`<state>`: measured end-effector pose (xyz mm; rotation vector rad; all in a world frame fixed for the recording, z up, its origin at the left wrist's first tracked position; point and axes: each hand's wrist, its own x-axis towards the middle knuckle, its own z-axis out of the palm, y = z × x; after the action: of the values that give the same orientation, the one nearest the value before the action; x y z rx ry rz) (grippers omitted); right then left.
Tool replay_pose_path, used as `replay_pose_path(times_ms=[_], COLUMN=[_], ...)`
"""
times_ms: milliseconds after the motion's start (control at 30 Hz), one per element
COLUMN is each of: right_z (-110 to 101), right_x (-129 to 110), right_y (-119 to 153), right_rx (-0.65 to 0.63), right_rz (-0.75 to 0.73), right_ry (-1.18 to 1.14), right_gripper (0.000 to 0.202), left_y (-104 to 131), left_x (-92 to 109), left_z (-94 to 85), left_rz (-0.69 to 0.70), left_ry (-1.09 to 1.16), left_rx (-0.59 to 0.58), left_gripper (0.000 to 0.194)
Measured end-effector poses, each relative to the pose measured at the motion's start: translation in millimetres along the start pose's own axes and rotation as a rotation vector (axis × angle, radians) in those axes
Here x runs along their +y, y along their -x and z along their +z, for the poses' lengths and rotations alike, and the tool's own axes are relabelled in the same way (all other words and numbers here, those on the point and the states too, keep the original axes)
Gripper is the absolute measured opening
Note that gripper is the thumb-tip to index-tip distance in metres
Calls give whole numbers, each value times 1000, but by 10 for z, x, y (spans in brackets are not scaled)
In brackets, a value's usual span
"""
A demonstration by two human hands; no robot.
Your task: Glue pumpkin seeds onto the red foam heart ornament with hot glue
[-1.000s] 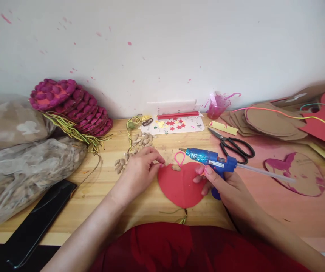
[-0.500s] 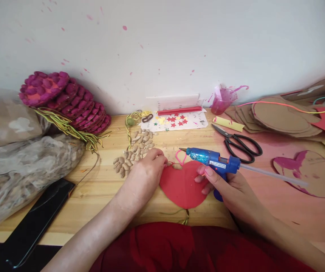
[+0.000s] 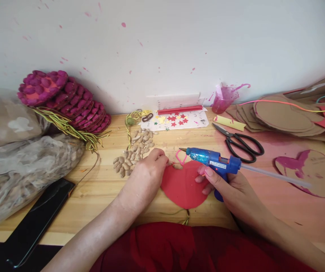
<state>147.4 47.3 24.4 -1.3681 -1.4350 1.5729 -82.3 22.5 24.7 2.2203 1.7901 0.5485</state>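
A red paper heart (image 3: 183,187) lies flat on the table in front of me, with a pink string loop (image 3: 181,155) at its top notch. One peanut (image 3: 177,166) rests on its upper edge, left of the notch. My left hand (image 3: 151,170) is closed at the heart's upper left edge; the tan end of what looks like another peanut shows at its fingertips, mostly hidden. In my right hand (image 3: 222,179) is a blue glue gun (image 3: 208,156), held over the heart's right side with its nozzle pointing left. A clear glue stick (image 3: 276,175) sticks out behind it.
Loose peanuts (image 3: 136,147) lie beyond my left hand. Black-handled scissors (image 3: 240,143), a cardboard heart (image 3: 310,172) and cardboard pieces (image 3: 284,115) are on the right. Paper stars (image 3: 175,120) lie at the back. Left are stacked purple peanut-covered pieces (image 3: 66,100), a plastic bag (image 3: 23,170) and a phone-like black object (image 3: 40,223).
Both hands hold nearly the same pose. The view has shifted very slightly, and the peanut on the heart's edge shows a little more clearly beside my left fingertips.
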Motion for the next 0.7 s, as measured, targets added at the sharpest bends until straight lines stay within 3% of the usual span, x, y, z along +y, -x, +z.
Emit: replay_pose_path(times_ms=[200, 367, 467, 700], right_z=[-17, -19, -16, -6], right_x=[2, 12, 21, 34], right_y=[2, -1, -9, -24], right_rx=[-12, -7, -11, -6], right_rz=[4, 11, 8, -6], right_ry=[1, 3, -3, 8], right_gripper=[38, 38, 37, 39], left_y=[7, -12, -27, -18], left_x=[-11, -71, -84, -62], left_z=[1, -66, -99, -41], left_rz=[8, -26, -68, -49], left_ry=[-41, 77, 118, 101], left_rx=[4, 106, 101, 115], left_gripper=[18, 22, 20, 16])
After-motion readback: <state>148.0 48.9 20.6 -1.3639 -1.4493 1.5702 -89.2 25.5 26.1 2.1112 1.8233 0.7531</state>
